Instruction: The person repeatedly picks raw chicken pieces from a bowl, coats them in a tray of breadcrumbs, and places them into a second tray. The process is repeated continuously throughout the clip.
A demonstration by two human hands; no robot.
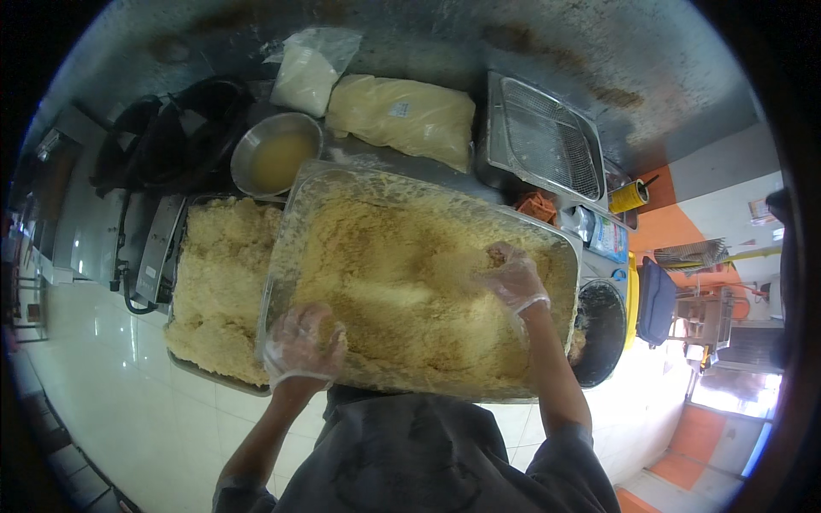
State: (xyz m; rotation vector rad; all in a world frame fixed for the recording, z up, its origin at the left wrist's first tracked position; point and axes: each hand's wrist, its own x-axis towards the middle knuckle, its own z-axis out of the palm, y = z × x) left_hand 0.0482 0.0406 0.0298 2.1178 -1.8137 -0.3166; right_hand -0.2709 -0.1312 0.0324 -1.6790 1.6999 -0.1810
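A wide clear tub [421,183] of yellowish crumbs [385,291] stands in front of me. My left hand [305,344], in a crumb-dusted clear glove, is at the tub's near left corner. Its fingers are apart and slightly bent, with crumbs clinging to them. Over the right half of the crumbs is my right hand [515,280], gloved too, its fingers pointing left. A blur beside those fingertips hides whether they hold anything. Left of the tub, a tray heaped with pale breaded pieces [221,282] sits close to my left hand.
Behind the tub are a metal bowl of yellowish liquid [275,156], a bag of white powder [306,77], a large bag of beige powder [402,115] and a wire-mesh basket [547,137]. A black round container [601,329] stands at the right; black pans [175,128] lie far left.
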